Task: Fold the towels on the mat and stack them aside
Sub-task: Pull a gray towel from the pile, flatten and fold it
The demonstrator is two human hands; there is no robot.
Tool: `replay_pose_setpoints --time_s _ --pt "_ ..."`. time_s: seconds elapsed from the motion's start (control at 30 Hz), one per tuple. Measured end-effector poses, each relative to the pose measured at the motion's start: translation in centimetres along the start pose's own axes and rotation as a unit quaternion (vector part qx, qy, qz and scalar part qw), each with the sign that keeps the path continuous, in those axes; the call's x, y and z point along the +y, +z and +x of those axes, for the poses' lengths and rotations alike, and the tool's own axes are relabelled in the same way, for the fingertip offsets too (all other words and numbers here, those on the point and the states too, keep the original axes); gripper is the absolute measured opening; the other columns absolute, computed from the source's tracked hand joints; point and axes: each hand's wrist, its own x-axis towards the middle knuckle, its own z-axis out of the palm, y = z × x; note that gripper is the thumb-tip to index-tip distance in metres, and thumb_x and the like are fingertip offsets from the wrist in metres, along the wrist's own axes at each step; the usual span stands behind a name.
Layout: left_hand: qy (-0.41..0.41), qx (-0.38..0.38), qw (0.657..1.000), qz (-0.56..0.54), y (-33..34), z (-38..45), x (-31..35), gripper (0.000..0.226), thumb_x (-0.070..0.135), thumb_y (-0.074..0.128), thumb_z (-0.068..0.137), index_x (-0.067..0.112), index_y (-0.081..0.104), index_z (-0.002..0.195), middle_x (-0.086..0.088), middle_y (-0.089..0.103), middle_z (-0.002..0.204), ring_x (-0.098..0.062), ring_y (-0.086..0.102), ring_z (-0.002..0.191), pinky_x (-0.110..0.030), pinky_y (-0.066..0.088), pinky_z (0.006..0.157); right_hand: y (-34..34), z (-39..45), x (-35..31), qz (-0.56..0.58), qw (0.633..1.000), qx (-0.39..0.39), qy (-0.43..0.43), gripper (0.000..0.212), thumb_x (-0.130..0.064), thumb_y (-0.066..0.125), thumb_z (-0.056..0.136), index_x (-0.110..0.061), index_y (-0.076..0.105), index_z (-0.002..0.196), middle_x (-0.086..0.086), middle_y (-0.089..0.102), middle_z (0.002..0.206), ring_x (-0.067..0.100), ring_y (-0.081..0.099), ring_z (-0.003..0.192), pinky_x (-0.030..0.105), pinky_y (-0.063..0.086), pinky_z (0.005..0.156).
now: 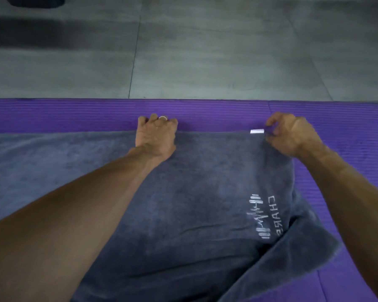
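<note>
We look down on a dark grey towel (183, 192) spread over a purple mat (347, 127), both of our bare forearms reaching toward 12 o'clock. Much is cut off: the towel runs out of view at 9 o'clock and at 6 o'clock, so we cannot tell its full extent, and our left forearm hides a broad strip of it. White lettering (273, 216) near 4 o'clock reads mirrored and is partly swallowed by a fold, where a second flap of grey cloth (292, 258) slants toward 5 o'clock; whether that flap is the same towel or another we cannot tell.

Our left hand (155, 136) rests at the towel's far edge, fingers curled over it onto the mat, with a pale ring-like spot on one finger; the cloth beneath the fingertips is hidden, so the grasp is uncertain. Our right hand (292, 134) pinches the far right corner beside a small white tag (257, 131).

The far edge lies straight, parallel to the mat's rim. A bare purple band lies beyond it, and more mat shows at 3 o'clock. Grey floor (205, 51) stretches toward 12 o'clock, a blurred dark shape (35, 1) at 11 o'clock.
</note>
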Motion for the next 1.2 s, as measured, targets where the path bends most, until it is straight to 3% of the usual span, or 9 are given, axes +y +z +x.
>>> replay_pose_setpoints --time_s 0.1,0.23,0.3,0.4,0.47,0.57,0.73,1.03,1.2 --pt "-0.006 0.047 0.999 -0.008 0.4 -0.7 0.5 0.037 0.016 0.056 0.088 0.015 0.052 0.125 -0.01 0.053 0.122 -0.031 0.048 0.111 -0.043 0.036 0.093 -1.4 0.1 0.7 0.005 0.993 0.086 0.075 0.034 -0.013 0.059 0.087 -0.02 0.061 0.12 0.021 0.06 0.121 0.042 0.057 0.112 0.043 0.045 0.094" --pt "0.12 0.135 0.974 -0.14 1.3 -4.8 2.9 0.048 0.034 0.048 0.089 0.013 0.055 0.131 -0.012 0.054 0.133 -0.034 0.05 0.121 -0.047 0.04 0.097 0.2 -2.5 1.3 0.115 0.99 0.029 0.077 0.055 -0.052 0.068 0.08 -0.018 0.058 0.123 0.012 0.063 0.123 0.033 0.059 0.114 0.04 0.047 0.099" --pt "0.197 0.039 0.97 -0.139 1.6 -7.5 4.2 0.067 0.053 0.03 0.088 0.019 0.043 0.144 -0.008 0.042 0.148 -0.03 0.036 0.138 -0.052 0.029 0.111 1.0 -4.7 2.0 0.105 0.993 -0.038 0.038 0.067 -0.066 0.071 0.069 -0.02 0.06 0.117 0.009 0.062 0.116 0.029 0.06 0.109 0.038 0.048 0.098" --pt "0.19 -0.114 0.971 -0.09 2.4 -9.1 5.0 0.084 0.068 0.004 0.08 0.029 0.005 0.155 0.002 0.0 0.163 -0.02 -0.008 0.149 -0.056 -0.001 0.118 1.2 -6.9 3.2 0.097 0.992 -0.076 0.035 0.038 -0.05 0.076 0.075 -0.02 0.054 0.07 0.003 0.055 0.079 0.023 0.055 0.08 0.029 0.042 0.072" --pt "0.175 -0.116 0.974 -0.084 2.4 -9.1 5.5 0.074 0.064 0.017 0.091 0.029 -0.001 0.154 0.003 -0.009 0.162 -0.019 -0.017 0.148 -0.056 -0.005 0.117 1.4 -7.6 3.5 0.178 0.98 -0.061 0.069 0.041 -0.047 0.073 0.081 -0.014 0.053 0.065 0.0 0.055 0.07 0.021 0.053 0.069 0.031 0.04 0.065" --pt "0.159 -0.131 0.973 -0.106 2.1 -8.9 6.0 0.071 0.055 0.032 0.097 0.03 -0.004 0.154 0.005 -0.014 0.162 -0.019 -0.021 0.147 -0.056 -0.008 0.117 1.5 -6.4 3.3 0.287 0.948 0.01 0.139 0.043 -0.042 0.051 0.096 -0.005 0.066 0.082 0.01 0.062 0.083 0.025 0.06 0.084 0.042 0.051 0.081" --pt "0.161 -0.16 0.966 -0.121 2.5 -8.9 5.4 0.085 0.07 0.031 0.089 0.035 -0.016 0.151 0.008 -0.029 0.157 -0.015 -0.034 0.141 -0.055 -0.02 0.113 0.9 -3.7 1.9 0.089 0.982 -0.092 0.135 0.028 -0.033 0.062 0.085 -0.011 0.071 0.1 0.012 0.069 0.106 0.029 0.063 0.101 0.028 0.048 0.081" --pt "0.163 -0.128 0.973 -0.106 3.5 -9.4 5.6 0.113 0.093 0.024 0.065 0.034 -0.031 0.144 0.009 -0.041 0.147 -0.017 -0.042 0.136 -0.057 -0.022 0.111 -0.2 -2.8 1.6 -0.028 0.986 -0.167 0.009 0.009 -0.017 0.06 0.085 -0.014 0.068 0.087 0.005 0.066 0.093 0.026 0.063 0.098 0.027 0.049 0.079" --pt "0.164 -0.123 0.973 -0.105 3.5 -9.5 5.7 0.112 0.093 0.025 0.068 0.034 -0.032 0.143 0.009 -0.041 0.146 -0.017 -0.042 0.136 -0.057 -0.022 0.111 -0.4 -0.1 2.9 -0.136 0.989 0.054 0.003 0.026 -0.008 0.051 0.087 -0.01 0.052 0.113 0.016 0.059 0.112 0.039 0.057 0.104 0.045 0.046 0.086"
